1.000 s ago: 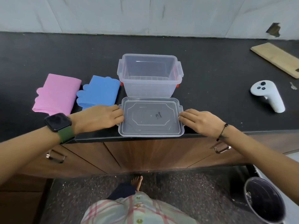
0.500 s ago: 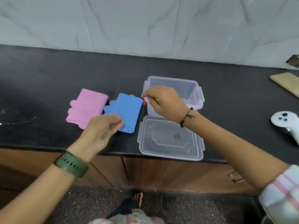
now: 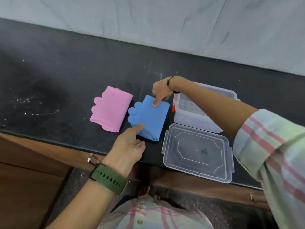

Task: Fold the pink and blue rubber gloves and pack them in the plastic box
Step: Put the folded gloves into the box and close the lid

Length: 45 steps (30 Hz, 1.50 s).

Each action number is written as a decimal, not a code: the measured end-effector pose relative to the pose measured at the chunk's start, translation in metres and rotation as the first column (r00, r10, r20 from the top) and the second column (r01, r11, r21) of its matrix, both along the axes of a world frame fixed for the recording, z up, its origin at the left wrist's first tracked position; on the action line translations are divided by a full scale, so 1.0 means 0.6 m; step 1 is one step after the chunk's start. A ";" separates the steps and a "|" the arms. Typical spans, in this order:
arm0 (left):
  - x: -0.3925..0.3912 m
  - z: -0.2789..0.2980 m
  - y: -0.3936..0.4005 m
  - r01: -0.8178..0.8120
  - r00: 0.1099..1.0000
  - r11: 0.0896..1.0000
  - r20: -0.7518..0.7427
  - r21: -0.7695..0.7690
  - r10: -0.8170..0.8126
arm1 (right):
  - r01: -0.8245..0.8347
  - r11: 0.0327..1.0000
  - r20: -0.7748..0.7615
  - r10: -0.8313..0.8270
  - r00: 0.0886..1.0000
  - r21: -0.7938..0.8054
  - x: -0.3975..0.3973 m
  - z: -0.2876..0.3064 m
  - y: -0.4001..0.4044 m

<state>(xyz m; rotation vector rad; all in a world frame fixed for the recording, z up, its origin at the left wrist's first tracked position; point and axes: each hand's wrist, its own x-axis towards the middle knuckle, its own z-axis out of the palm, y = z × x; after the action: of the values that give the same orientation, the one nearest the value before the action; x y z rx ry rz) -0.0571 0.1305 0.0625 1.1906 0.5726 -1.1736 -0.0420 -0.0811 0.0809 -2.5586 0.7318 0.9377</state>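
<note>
The folded blue gloves (image 3: pixel 149 119) lie on the black counter (image 3: pixel 66 76), with the folded pink gloves (image 3: pixel 110 109) just to their left. My right hand (image 3: pixel 160 90) reaches across and pinches the blue gloves' far edge, thumb on top. My left hand (image 3: pixel 130 144) is at their near edge, its straight thumb touching the blue rubber and its other fingers loosely curled beside it. The clear plastic box (image 3: pixel 198 119) stands open to the right of the blue gloves, partly hidden by my right forearm. Its lid (image 3: pixel 197 152) lies flat in front of it.
The counter's front edge runs under my left wrist, with wooden cabinet fronts (image 3: pixel 24 171) below. A marble wall (image 3: pixel 148 22) backs the counter. White smudges mark the counter at the left.
My view has swung left and down. My right hand moved from the box rim to the blue gloves' far edge, and my left hand reached forward to their near edge.
</note>
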 end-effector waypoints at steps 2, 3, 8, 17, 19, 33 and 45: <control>-0.005 -0.014 -0.004 0.003 1.000 1.000 -0.008 0.027 -0.003 | -0.038 0.999 -0.045 0.040 0.998 0.039 0.010 -0.012 -0.006; -0.007 -0.020 -0.008 -0.002 1.000 0.999 -0.013 0.033 0.003 | -0.058 0.997 -0.070 0.061 0.996 0.053 0.016 -0.015 -0.008; -0.021 -0.031 -0.035 -0.098 0.995 0.995 -0.016 0.029 0.099 | -0.070 0.979 -0.181 0.106 0.978 0.193 0.033 -0.022 -0.015; -0.037 -0.036 -0.057 -0.262 0.965 0.962 -0.009 0.079 0.264 | -0.117 0.947 -0.217 0.187 0.958 0.299 0.034 -0.036 -0.017; -0.041 -0.037 -0.059 -0.279 0.960 0.955 0.003 0.102 0.280 | -0.082 0.941 -0.207 0.156 0.966 0.328 0.032 -0.037 -0.017; 0.005 0.071 -0.068 -0.167 0.832 0.968 0.500 -0.186 0.240 | 0.082 0.829 0.307 -0.294 0.905 0.553 -0.040 0.121 -0.041; -0.021 0.124 -0.217 0.756 0.464 0.636 0.557 0.155 -0.688 | 0.615 0.460 0.084 -0.838 0.539 0.640 -0.346 0.111 -0.096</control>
<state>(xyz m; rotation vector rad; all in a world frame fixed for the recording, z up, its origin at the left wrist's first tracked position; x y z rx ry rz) -0.0694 0.0001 0.1370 1.6669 -0.5612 -1.4115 -0.2495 -0.1387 0.1473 -1.5260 1.1237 0.2275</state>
